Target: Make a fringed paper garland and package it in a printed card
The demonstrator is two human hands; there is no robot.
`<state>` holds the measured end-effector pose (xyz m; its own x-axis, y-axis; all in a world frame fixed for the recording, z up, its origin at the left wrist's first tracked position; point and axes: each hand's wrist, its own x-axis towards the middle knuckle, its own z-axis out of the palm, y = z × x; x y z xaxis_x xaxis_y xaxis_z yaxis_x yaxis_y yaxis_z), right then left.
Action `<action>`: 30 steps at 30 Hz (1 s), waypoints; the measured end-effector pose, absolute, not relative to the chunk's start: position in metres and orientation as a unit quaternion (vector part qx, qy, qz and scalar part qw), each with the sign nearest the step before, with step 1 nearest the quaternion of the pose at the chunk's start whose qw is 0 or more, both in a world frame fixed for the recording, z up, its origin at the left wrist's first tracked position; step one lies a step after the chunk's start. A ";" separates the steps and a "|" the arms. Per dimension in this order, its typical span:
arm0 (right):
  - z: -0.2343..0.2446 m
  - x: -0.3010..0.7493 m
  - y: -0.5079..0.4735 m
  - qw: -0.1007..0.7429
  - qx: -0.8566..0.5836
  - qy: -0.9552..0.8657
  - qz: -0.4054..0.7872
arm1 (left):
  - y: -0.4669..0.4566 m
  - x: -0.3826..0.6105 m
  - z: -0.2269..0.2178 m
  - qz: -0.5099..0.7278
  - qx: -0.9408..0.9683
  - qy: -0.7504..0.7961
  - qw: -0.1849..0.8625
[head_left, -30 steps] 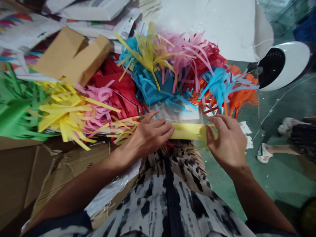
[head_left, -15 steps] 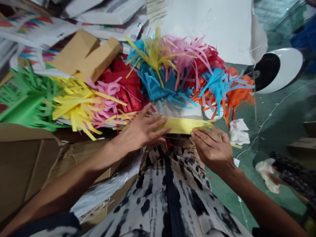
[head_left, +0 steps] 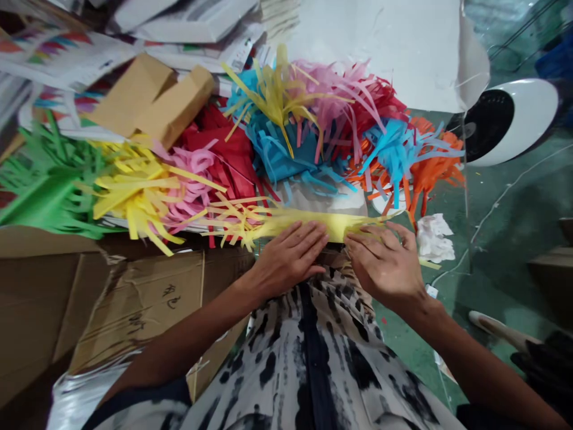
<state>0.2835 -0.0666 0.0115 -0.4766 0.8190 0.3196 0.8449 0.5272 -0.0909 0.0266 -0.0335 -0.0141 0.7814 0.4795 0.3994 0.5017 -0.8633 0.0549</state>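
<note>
A yellow fringed paper strip lies across the near edge of the work surface, its cut fringe spreading to the left. My left hand rests on the strip with fingers laid flat and pressed down on its middle. My right hand touches the strip's right end, its fingers curled and pinching the paper's edge. Behind the strip lies a heap of fringed paper bundles in blue, pink, red, orange and yellow.
Green fringed paper and more yellow fringed paper lie at the left. Brown cardboard pieces sit behind them, a cardboard box below. A white fan stands on the green floor at right, by crumpled white paper. Another person's foot shows bottom right.
My left hand slid right along the yellow strip, nearer the right hand. The strip looks narrower and more gathered, with its fringe fanned out to the left.
</note>
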 end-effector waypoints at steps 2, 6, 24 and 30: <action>0.011 0.280 -0.066 0.163 -0.494 -0.854 -0.024 | -0.040 0.030 -0.024 -0.200 -0.940 -0.278 0.011; 0.005 0.274 -0.070 0.145 -0.467 -0.872 0.003 | -0.053 0.018 -0.028 -0.236 -0.928 -0.289 0.009; 0.011 0.267 -0.048 0.147 -0.584 -0.795 0.074 | -0.019 0.008 0.000 -0.242 -0.824 -0.502 -0.102; 0.010 0.257 -0.044 0.113 -0.587 -0.801 0.026 | -0.013 0.014 -0.001 -0.176 -0.844 -0.503 -0.059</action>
<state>0.2575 -0.0436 0.0096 -0.2852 0.9465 0.1509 0.9350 0.3094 -0.1735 0.0140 -0.0130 -0.0009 0.4322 0.8700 0.2372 0.8286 -0.4870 0.2761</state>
